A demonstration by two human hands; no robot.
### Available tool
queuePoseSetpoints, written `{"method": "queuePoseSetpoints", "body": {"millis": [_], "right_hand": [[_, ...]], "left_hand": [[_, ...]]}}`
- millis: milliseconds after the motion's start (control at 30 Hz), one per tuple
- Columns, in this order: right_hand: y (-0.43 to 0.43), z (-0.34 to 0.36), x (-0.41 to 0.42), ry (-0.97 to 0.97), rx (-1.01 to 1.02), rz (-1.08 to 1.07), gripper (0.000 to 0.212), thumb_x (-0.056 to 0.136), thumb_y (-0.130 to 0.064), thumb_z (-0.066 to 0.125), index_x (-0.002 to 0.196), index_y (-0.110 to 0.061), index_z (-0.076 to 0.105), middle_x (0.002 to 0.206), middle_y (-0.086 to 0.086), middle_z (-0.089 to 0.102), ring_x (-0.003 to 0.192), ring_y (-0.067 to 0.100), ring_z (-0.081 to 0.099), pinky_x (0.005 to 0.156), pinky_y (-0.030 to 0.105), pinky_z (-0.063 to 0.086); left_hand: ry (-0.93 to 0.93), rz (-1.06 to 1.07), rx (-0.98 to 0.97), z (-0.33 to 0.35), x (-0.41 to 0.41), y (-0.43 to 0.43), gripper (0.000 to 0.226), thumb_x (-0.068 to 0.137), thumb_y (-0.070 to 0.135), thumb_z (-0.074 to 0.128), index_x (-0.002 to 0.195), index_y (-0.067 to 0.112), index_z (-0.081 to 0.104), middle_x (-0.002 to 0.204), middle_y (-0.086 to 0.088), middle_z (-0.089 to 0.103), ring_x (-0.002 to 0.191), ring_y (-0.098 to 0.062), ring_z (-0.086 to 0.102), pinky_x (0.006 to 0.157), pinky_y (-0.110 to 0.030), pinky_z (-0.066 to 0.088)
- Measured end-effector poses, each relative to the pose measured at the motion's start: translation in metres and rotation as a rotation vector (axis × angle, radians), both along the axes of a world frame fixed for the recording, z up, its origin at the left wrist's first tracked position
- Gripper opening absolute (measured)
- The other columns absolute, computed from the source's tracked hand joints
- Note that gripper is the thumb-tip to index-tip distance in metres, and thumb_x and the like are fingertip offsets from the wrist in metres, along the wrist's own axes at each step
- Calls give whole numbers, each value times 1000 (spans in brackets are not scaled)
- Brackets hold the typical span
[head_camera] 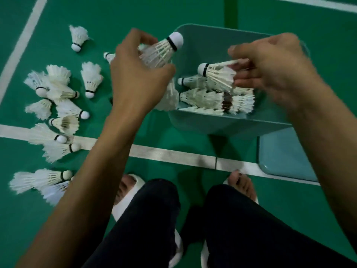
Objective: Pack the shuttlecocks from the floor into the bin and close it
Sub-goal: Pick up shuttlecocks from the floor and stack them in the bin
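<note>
Though scattered, shuttlecocks (91, 80) all white-feathered, blk-banded

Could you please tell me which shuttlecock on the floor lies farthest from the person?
The lone shuttlecock at the top left, cork toward the person; the other loose ones lie clustered nearer the white line.

Dark trousers (241, 229) — white open-toed slides (125, 206), bare forearms (100, 171).

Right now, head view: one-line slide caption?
Left hand holds one shuttlecock, right hand another, at the open bin; many more lie on the floor.
</note>
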State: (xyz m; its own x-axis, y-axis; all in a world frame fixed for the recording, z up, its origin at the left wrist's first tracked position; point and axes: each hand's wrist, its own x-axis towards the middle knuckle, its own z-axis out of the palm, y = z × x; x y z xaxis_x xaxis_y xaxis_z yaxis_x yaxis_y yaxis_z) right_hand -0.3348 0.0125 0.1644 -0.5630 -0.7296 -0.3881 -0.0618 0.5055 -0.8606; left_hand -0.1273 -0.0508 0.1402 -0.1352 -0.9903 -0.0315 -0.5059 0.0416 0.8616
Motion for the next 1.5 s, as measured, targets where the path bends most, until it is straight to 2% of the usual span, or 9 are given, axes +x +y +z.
{"method": "queuePoseSetpoints", "body": {"millis": [233,333,567,733,833,1067,1200,1333,1500], "right_hand": [[7,-60,-62,539,526,306,15,75,-2,77,89,-4,72,69,12,74,66,26,74,74,43,65],[3,-75,-64,562,597,381,14,75,3,74,87,-3,70,71,12,74,52,23,74,66,38,64],[-15,-116,-49,272,652,415,25,77,10,77,100,3,67,86,20,73,54,27,75,54,35,63],[-19,-133,-54,48,689,424,10,88,11,68,83,5,61,68,17,66,65,27,69,66,37,63],[-16,-137,-54,-49,780,511,13,94,2,63,82,0,63,74,10,60,59,19,55,55,22,57],[-12,-100,-61,67,755,592,27,95,-20,70,103,6,67,93,19,77,63,32,69,60,33,61],[-9,-65,-79,79,588,353,38,98,-32,65,100,6,65,86,21,78,68,34,77,52,29,59],[-6,-59,-80,-333,531,203,60,101,-56,47,108,2,63,93,19,79,78,30,79,61,28,62],[-3,-81,-85,-557,388,-96,41,101,-43,52,103,-5,68,92,11,79,72,23,77,68,31,59]], "left_hand": [[-33,-272,167,-41,-103,-13,38,76,19,83,108,22,65,103,-1,69,69,-7,68,48,-16,51],[-66,-265,261,-63,-122,-20,35,76,16,83,106,22,64,99,2,68,76,-13,71,64,-29,62],[-125,-267,365,-85,-120,-25,32,75,15,81,102,21,64,93,1,71,77,-17,71,61,-26,54],[-144,-266,388,-89,-116,-33,37,73,15,81,107,20,66,98,-1,70,88,-23,73,82,-39,62],[-135,-262,387,-86,-120,-33,36,74,15,81,106,20,67,96,0,70,87,-21,72,80,-35,60],[-108,-315,469,-84,-113,-31,37,80,10,81,113,15,66,99,-4,72,70,-16,68,69,-32,60],[-7,-326,543,-79,-113,-33,36,80,8,81,114,12,68,104,-9,75,79,-20,70,77,-34,59],[118,-368,621,-74,-124,-29,34,79,9,82,111,15,73,106,-7,77,100,-24,74,85,-40,59],[39,-552,594,-74,-137,-17,50,75,13,87,121,20,69,107,-5,75,88,-14,74,71,-23,58]]}}
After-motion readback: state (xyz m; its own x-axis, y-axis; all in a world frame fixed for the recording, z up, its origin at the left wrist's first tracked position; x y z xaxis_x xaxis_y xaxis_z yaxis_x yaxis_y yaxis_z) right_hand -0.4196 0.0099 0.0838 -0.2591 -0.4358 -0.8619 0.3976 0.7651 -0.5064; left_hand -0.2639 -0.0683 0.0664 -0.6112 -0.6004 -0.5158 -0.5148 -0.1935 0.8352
